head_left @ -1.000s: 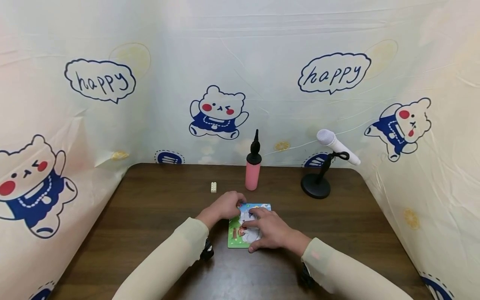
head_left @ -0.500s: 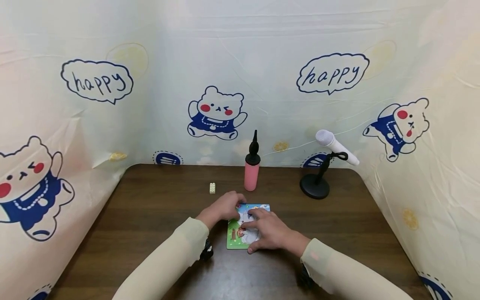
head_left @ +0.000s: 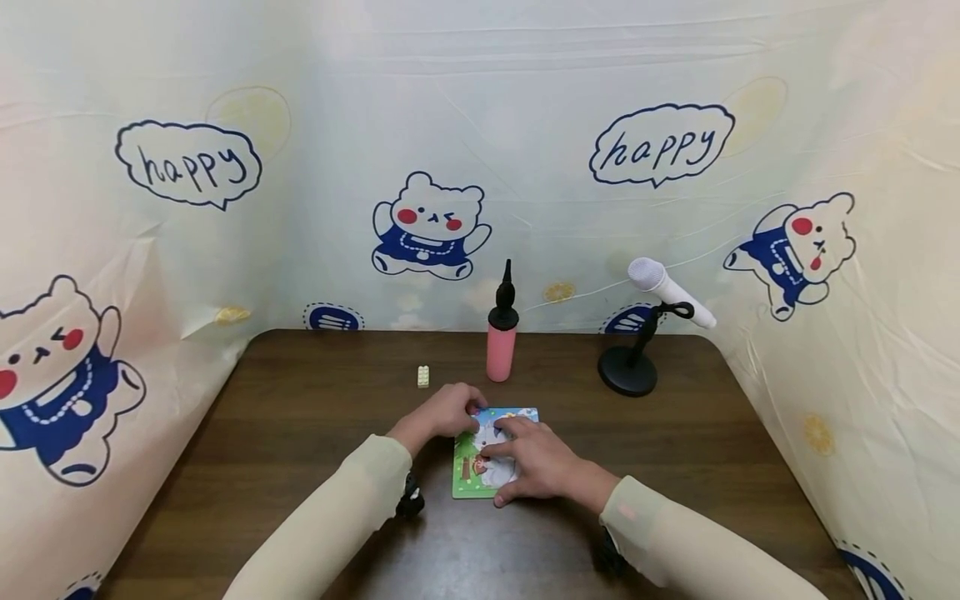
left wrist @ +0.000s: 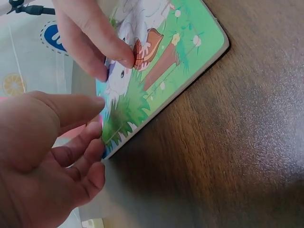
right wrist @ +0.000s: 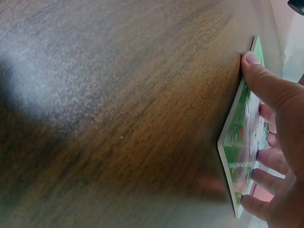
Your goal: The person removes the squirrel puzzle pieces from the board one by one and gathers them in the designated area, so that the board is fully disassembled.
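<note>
A flat picture board (head_left: 487, 471) with a cartoon animal on green and blue lies on the brown table (head_left: 337, 550). My left hand (head_left: 448, 410) holds its far left corner, thumb over the top and fingers curled at the far edge; in the left wrist view this hand (left wrist: 42, 142) fills the lower left. Over the board's right half spreads my right hand (head_left: 546, 458), fingertips touching the picture. The right wrist view shows the right thumb (right wrist: 259, 78) at the near edge of the board (right wrist: 232, 137). The hands cover part of the picture.
Beyond the board stands a pink and black hand pump (head_left: 501, 337). A small cream toy brick (head_left: 423, 377) lies to its left. At the back right, a white microphone (head_left: 671, 292) rests on a black stand (head_left: 628, 371). A printed curtain (head_left: 330, 108) hangs behind the table.
Both hands keep their hold and touch on the board. The whole head view shifts slightly left, with no clear movement of the board on the table.
</note>
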A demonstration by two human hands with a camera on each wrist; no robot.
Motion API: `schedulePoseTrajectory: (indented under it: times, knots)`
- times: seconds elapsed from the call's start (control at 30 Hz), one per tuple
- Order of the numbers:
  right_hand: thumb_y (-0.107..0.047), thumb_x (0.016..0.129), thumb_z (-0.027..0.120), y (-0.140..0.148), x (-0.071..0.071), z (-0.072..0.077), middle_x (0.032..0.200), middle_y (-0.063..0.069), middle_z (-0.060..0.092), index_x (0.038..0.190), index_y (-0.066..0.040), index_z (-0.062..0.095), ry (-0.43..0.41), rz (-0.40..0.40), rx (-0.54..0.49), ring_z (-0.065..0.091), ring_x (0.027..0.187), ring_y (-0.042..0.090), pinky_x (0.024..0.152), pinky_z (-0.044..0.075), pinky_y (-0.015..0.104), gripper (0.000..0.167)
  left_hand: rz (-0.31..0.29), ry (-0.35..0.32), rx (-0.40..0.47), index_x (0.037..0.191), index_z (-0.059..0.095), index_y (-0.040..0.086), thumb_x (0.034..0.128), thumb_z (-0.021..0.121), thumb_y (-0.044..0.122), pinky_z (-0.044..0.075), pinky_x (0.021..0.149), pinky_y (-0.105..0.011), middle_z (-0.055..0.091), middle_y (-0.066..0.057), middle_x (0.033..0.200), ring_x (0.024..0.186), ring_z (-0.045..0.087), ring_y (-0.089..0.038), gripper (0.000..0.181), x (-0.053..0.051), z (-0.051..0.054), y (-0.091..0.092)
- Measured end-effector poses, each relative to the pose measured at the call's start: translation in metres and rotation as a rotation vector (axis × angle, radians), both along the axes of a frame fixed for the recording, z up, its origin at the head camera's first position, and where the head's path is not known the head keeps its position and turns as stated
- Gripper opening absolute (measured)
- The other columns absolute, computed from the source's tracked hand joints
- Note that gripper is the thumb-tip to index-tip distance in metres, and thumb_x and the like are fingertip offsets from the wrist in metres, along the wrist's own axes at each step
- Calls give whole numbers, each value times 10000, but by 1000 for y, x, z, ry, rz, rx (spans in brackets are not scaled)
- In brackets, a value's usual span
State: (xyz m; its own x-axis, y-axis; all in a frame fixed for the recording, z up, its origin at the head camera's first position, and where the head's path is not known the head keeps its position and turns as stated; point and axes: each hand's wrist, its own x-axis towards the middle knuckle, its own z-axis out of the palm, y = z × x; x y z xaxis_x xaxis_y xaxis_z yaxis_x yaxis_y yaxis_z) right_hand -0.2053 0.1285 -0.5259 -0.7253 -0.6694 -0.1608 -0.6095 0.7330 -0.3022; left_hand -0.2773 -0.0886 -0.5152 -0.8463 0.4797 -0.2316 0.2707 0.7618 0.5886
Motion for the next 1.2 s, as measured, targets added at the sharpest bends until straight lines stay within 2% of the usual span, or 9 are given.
schedulePoseTrajectory:
  times: [0.1,0.2,0.3,0.43,0.6,0.77,0.9,1.07,1.2]
  knots:
    - [-721,773,753,0,0,0,1600,72,400,1418,-455,584,-7,-4,4,357,1481,313,1152,333,616,718,35,43,-30,1122,757,71,906,711,84,511,735,-340,703,-19,950,782,580,-157,221,2,2,-2]
    - [-718,773,756,0,1,1,1602,69,399,1420,-456,582,-11,-9,6,360,1482,313,1155,331,615,719,67,82,-85,882,761,88,897,672,78,453,606,-317,648,4,760,641,535,-150,91,5,5,-3]
    - [-718,771,757,0,1,1,1601,71,403,1420,-456,582,-8,-10,9,368,1478,312,1153,335,613,722,62,95,-132,652,656,119,892,648,70,377,516,-303,498,23,582,526,447,-146,245,7,7,-4]
    - [-722,770,755,1,1,1,1596,75,409,1421,-454,582,0,-7,15,376,1474,309,1149,342,607,725,39,90,-131,571,556,153,898,631,66,337,485,-292,417,42,524,483,389,-131,347,8,7,-5]
    - [-711,774,759,0,2,2,1593,82,415,1421,-451,583,3,-2,10,375,1476,307,1149,343,608,719,62,57,-95,643,519,132,913,638,65,327,517,-290,397,32,558,505,368,-133,302,7,5,-9]
    - [-708,781,755,-1,2,2,1599,79,410,1427,-456,574,1,1,14,371,1479,299,1157,336,606,716,116,45,-48,806,624,101,915,682,65,423,611,-299,571,3,716,626,512,-150,129,7,4,-11]
    - [-721,785,741,-1,1,1,1602,78,409,1431,-460,568,6,7,22,372,1481,300,1156,339,603,718,148,35,1,857,679,96,904,716,62,474,663,-313,636,-2,799,694,561,-158,69,7,5,-13]
    - [-722,806,721,1,2,1,1614,79,402,1441,-456,558,9,18,27,366,1491,307,1158,336,608,708,176,8,126,891,715,55,887,748,44,507,690,-316,658,-9,820,727,578,-147,35,7,3,-16]
    - [-699,830,715,2,4,1,1626,86,390,1448,-448,555,6,24,19,361,1496,305,1164,324,611,686,214,-36,251,945,739,31,918,732,53,532,676,-317,687,-39,837,738,635,-164,36,8,0,-21]
